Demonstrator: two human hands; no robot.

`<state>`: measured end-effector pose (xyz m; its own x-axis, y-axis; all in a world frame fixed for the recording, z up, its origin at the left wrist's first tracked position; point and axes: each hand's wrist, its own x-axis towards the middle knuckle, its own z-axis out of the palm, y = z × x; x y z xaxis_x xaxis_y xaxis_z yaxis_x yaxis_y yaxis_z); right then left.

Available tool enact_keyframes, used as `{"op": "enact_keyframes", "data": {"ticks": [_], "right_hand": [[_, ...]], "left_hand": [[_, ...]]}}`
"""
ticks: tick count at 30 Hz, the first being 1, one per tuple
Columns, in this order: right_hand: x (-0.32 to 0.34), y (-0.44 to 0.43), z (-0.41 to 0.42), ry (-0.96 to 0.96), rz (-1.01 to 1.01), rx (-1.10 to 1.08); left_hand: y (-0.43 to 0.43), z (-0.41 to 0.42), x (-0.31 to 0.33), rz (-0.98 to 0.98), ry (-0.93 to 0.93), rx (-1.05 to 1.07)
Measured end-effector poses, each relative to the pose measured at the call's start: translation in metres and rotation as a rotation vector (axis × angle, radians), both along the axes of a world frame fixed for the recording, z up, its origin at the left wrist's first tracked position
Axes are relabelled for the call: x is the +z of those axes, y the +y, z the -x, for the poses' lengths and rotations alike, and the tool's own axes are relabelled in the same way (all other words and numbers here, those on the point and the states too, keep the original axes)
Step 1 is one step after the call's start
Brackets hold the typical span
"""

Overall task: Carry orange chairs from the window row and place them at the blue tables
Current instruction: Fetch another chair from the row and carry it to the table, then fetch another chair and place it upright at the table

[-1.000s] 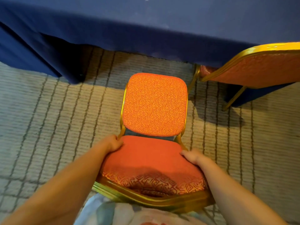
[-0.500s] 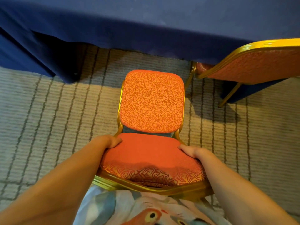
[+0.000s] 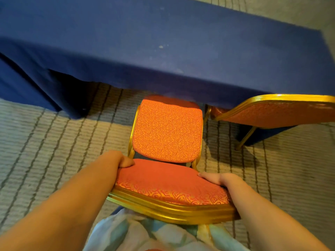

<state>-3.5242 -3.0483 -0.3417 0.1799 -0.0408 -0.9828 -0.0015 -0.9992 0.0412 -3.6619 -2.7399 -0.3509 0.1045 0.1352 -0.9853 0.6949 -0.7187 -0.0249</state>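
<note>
Head view: the orange chair [image 3: 167,160] stands at the centre of the frame, seen from above and behind, on its legs and facing the blue table [image 3: 163,42] at 12 o'clock. Its seat [image 3: 167,131] is a rounded square pad in bright orange with a fine swirling pattern, rimmed by a gold metal frame. The far edge of the seat sits just under the hanging edge of the table's cloth. The backrest [image 3: 170,185] is nearer, a thick pad of darker red-orange (its lower band shows the same swirl, glossy) with a broad ribbed gold rail below it.

At 2 o'clock a second chair [image 3: 272,113] of the same make stands just beside the first, tucked at the table, with one gold leg showing. Striped beige carpet [image 3: 45,142] covers the floor from 9 o'clock round to 4 o'clock. The dark blue cloth hangs to the floor at 10 o'clock. At 6 o'clock a pale, printed garment [image 3: 145,236] fills the bottom edge.

The left hand [image 3: 120,159] grips the backrest's left side at 9 o'clock, with its fingers curled over the pad edge. The right hand [image 3: 221,180] holds the right side at 4 o'clock, its thumb lying on the pad and its fingers wrapped out of sight behind the edge.
</note>
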Motion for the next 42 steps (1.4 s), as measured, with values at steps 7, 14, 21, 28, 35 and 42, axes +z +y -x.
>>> {"op": "enact_keyframes", "data": {"ticks": [7, 14, 21, 28, 35, 42], "right_hand": [[-0.010, 0.025, -0.074, -0.042, -0.040, 0.015], [-0.010, 0.067, -0.188, -0.047, -0.038, -0.005], [-0.019, 0.093, -0.286, -0.126, 0.009, -0.006], [-0.039, 0.108, -0.334, -0.123, -0.048, 0.046], [-0.044, 0.121, -0.360, -0.131, -0.085, 0.115], [-0.022, 0.128, -0.347, -0.258, -0.116, 0.167]], "left_hand": [[0.031, -0.072, -0.005, -0.056, -0.045, -0.040], [0.078, -0.183, -0.015, -0.073, -0.094, -0.069], [0.103, -0.278, -0.020, -0.094, -0.056, -0.055], [0.119, -0.328, -0.031, -0.103, -0.062, -0.051], [0.117, -0.348, -0.031, -0.113, -0.105, -0.007], [0.106, -0.336, -0.008, -0.178, -0.204, 0.077]]}}
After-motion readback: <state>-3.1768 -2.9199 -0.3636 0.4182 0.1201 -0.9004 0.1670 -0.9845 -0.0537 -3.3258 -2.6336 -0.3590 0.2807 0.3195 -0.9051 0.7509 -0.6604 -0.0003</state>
